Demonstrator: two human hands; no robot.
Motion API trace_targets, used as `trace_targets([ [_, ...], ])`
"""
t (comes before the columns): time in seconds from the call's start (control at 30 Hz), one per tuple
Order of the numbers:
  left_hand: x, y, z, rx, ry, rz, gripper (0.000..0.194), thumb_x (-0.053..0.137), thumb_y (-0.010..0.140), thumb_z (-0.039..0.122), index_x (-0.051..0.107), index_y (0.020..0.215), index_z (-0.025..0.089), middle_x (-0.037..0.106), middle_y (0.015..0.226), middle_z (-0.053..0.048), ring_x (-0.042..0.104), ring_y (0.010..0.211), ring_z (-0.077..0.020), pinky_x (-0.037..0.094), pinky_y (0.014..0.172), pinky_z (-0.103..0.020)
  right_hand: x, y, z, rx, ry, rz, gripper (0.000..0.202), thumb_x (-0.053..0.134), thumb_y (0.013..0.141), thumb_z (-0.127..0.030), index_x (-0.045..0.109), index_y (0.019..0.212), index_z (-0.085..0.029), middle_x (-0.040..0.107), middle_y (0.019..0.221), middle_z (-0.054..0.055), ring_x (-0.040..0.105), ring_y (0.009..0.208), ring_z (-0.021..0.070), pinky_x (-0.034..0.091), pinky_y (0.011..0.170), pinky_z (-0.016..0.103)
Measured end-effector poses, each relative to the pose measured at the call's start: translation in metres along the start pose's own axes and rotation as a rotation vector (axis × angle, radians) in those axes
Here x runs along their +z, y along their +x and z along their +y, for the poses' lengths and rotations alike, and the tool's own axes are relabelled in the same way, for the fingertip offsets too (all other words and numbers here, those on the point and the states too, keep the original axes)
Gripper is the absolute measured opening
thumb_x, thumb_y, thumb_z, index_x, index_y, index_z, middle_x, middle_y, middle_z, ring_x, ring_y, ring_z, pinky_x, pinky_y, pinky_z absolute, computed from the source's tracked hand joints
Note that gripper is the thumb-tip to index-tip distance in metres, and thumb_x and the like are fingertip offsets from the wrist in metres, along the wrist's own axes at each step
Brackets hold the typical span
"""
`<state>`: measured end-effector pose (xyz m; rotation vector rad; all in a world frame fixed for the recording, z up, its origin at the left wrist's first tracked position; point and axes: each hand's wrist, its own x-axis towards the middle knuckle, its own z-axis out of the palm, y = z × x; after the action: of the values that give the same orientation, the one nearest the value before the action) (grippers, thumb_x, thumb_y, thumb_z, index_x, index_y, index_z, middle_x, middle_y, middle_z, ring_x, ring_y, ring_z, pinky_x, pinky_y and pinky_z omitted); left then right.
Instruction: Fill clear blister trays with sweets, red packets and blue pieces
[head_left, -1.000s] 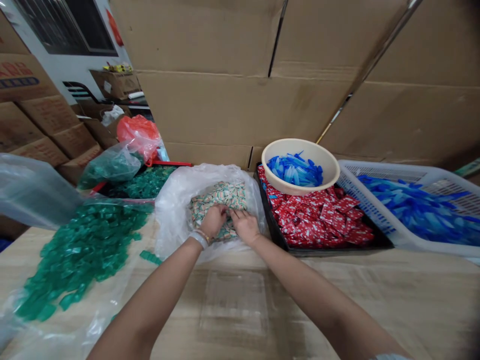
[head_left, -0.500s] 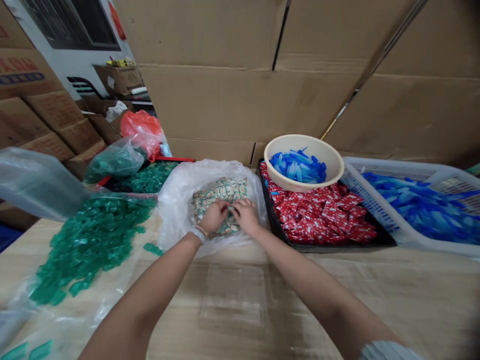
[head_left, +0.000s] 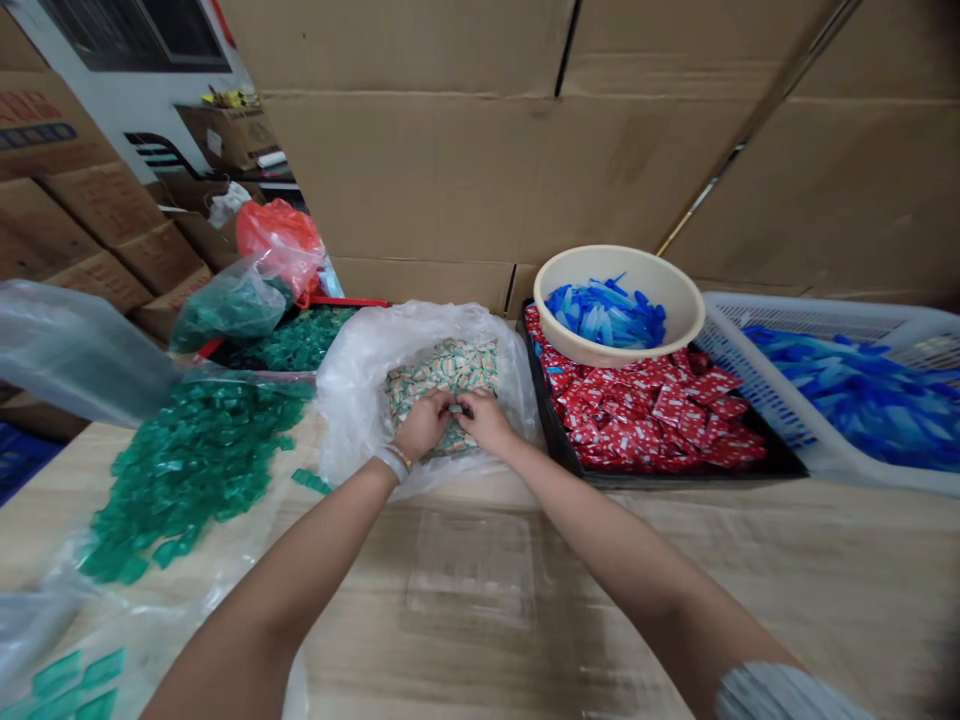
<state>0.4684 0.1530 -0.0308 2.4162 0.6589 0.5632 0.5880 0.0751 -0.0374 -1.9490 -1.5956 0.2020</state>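
Observation:
Both of my hands meet over a white plastic bag [head_left: 349, 380] whose mouth is rolled open. Inside lies a heap of small pale pieces with green and orange marks [head_left: 442, 365]. My left hand [head_left: 424, 425], with a band at the wrist, has its fingers pinched together. Opposite it, my right hand [head_left: 486, 420] is pinched too, the fingertips of both hands almost touching. Whatever sits between the fingertips is too small to name. Below the bag, a clear flat plastic tray [head_left: 472, 568] lies on the wooden table [head_left: 615, 620].
Green translucent pieces [head_left: 195, 460] are piled at left beside a clear plastic container [head_left: 75, 350]. A black tray [head_left: 559, 440] of red packets [head_left: 645, 415] carries a cream bowl [head_left: 551, 295] of blue pieces [head_left: 607, 312]. Further right stands a white basket [head_left: 787, 410]. Cardboard boxes [head_left: 435, 190] wall the back.
The view has tipped slightly, so the table things sit a little higher. My fingertips have drawn closer together over the bag; the right fingers are now more curled.

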Motion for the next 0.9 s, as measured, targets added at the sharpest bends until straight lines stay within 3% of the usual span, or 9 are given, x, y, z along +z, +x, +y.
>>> trace_targets([
  [0.13,0.000,-0.006,0.002,-0.092,0.011,-0.002,0.037,0.044,0.067,0.003,0.049,0.103,0.012,0.059,0.078,-0.004,0.054,0.068,-0.0143,0.044,0.066,-0.026,-0.003,0.002,-0.004,0.024,-0.050,-0.051,0.016,0.052,0.077,-0.019,0.064,0.086,-0.016,0.056,0.083,0.004,0.049,0.084,0.0152,0.038,0.076,0.025],
  [0.23,-0.011,0.000,0.003,-0.063,0.028,-0.082,0.042,0.045,0.069,0.005,0.046,0.110,0.010,0.060,0.078,-0.004,0.055,0.067,-0.0139,0.044,0.065,-0.025,-0.009,0.002,-0.010,0.002,-0.148,-0.106,0.018,0.050,0.075,-0.016,0.064,0.087,-0.015,0.057,0.091,0.007,0.050,0.087,0.0170,0.039,0.077,0.027],
  [0.3,-0.023,0.016,0.002,-0.065,0.092,-0.098,0.036,0.045,0.070,0.007,0.052,0.105,0.009,0.062,0.079,-0.006,0.056,0.071,-0.0149,0.044,0.068,-0.025,-0.014,0.001,-0.015,-0.007,-0.204,-0.112,0.019,0.050,0.074,-0.016,0.065,0.086,-0.015,0.057,0.093,0.009,0.049,0.089,0.0193,0.038,0.079,0.028],
  [0.4,-0.034,0.054,0.002,-0.172,0.276,-0.019,0.029,0.041,0.078,0.013,0.060,0.099,0.009,0.064,0.088,-0.010,0.058,0.081,-0.0172,0.043,0.077,-0.026,-0.022,-0.004,-0.021,0.026,-0.213,-0.076,0.023,0.048,0.076,-0.016,0.064,0.092,-0.016,0.059,0.093,0.009,0.050,0.092,0.0202,0.038,0.081,0.029],
  [0.53,-0.023,0.090,0.005,-0.286,0.391,-0.043,0.024,0.048,0.075,0.015,0.064,0.091,0.007,0.063,0.090,-0.015,0.059,0.084,-0.0213,0.044,0.077,-0.029,-0.037,-0.024,-0.017,0.134,-0.125,-0.044,0.025,0.047,0.074,-0.011,0.064,0.093,-0.013,0.061,0.091,0.010,0.054,0.087,0.0193,0.041,0.078,0.028],
  [0.67,-0.011,0.083,0.010,-0.251,0.415,-0.039,0.023,0.051,0.074,0.016,0.064,0.091,0.009,0.060,0.099,-0.017,0.057,0.090,-0.0242,0.043,0.079,-0.030,-0.049,-0.048,-0.004,0.174,0.137,0.087,0.023,0.048,0.073,-0.012,0.063,0.091,-0.015,0.061,0.089,0.007,0.056,0.079,0.0157,0.043,0.073,0.026],
  [0.83,-0.025,0.056,0.023,-0.187,0.395,0.047,0.026,0.041,0.081,0.020,0.064,0.091,0.010,0.061,0.096,-0.014,0.056,0.088,-0.0209,0.041,0.079,-0.029,-0.038,-0.050,0.002,0.313,0.517,0.261,0.019,0.053,0.070,-0.024,0.061,0.084,-0.015,0.061,0.079,0.004,0.054,0.068,0.0133,0.044,0.065,0.026],
  [0.9,-0.029,0.044,0.032,-0.160,0.279,-0.030,0.024,0.043,0.080,0.019,0.065,0.086,0.010,0.063,0.085,-0.010,0.057,0.078,-0.0173,0.042,0.074,-0.026,-0.029,-0.047,0.004,0.372,0.708,0.252,0.019,0.056,0.067,-0.029,0.060,0.080,-0.015,0.060,0.072,0.001,0.053,0.065,0.0126,0.043,0.062,0.025],
])
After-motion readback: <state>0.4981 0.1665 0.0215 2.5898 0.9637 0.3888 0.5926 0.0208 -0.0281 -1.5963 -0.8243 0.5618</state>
